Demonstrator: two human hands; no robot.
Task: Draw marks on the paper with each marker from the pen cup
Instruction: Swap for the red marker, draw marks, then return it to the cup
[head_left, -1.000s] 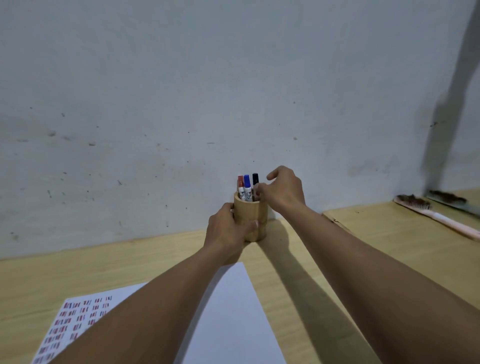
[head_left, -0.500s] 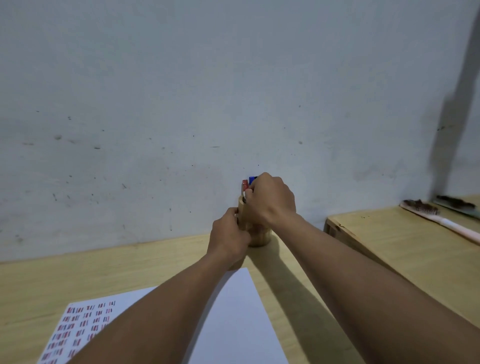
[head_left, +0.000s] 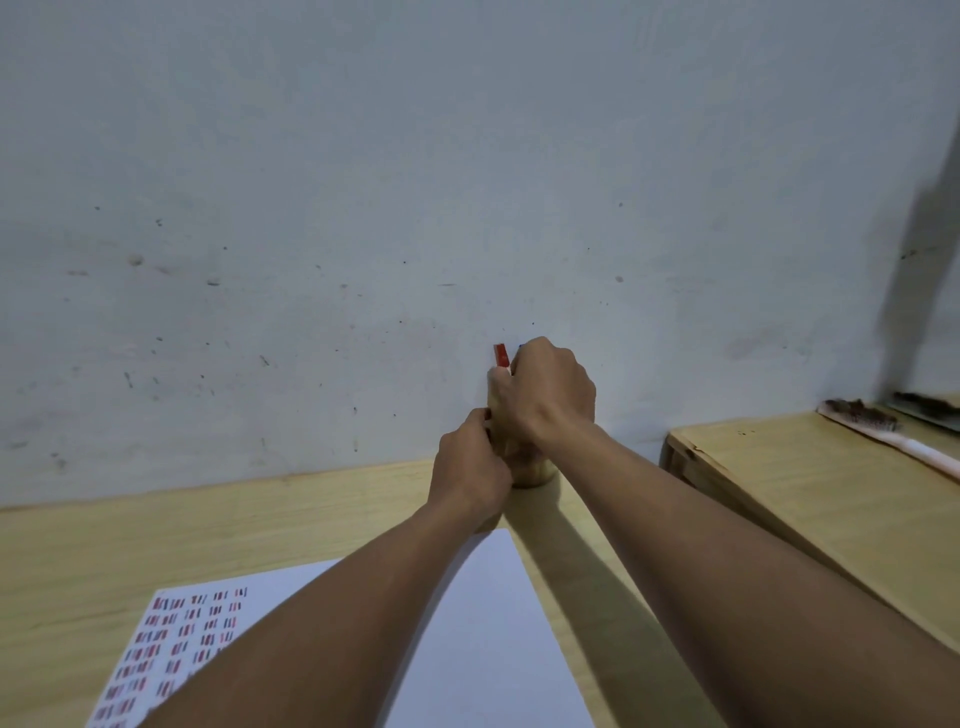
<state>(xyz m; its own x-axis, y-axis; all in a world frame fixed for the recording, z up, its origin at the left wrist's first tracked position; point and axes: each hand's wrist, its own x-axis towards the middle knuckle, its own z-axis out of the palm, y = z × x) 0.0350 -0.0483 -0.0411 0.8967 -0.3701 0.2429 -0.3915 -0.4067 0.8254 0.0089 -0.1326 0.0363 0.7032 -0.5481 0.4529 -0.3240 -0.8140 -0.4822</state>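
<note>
A wooden pen cup stands on the table by the wall, mostly hidden behind my hands. My left hand grips its near left side. My right hand is closed over the cup's top around the markers. Only the red cap of one marker shows above my fingers, with a sliver of blue beside it. A white sheet of paper lies in front of me under my forearms. Rows of short red, blue and black marks cover its left part.
The light wooden table meets a grey-white wall. A second wooden surface stands at the right, separated by a gap, with a brush lying on it near the wall.
My right hand moved from beside the markers to closing over them. The blue and black caps are now hidden. My left hand stayed on the cup while the view shifted slightly.
</note>
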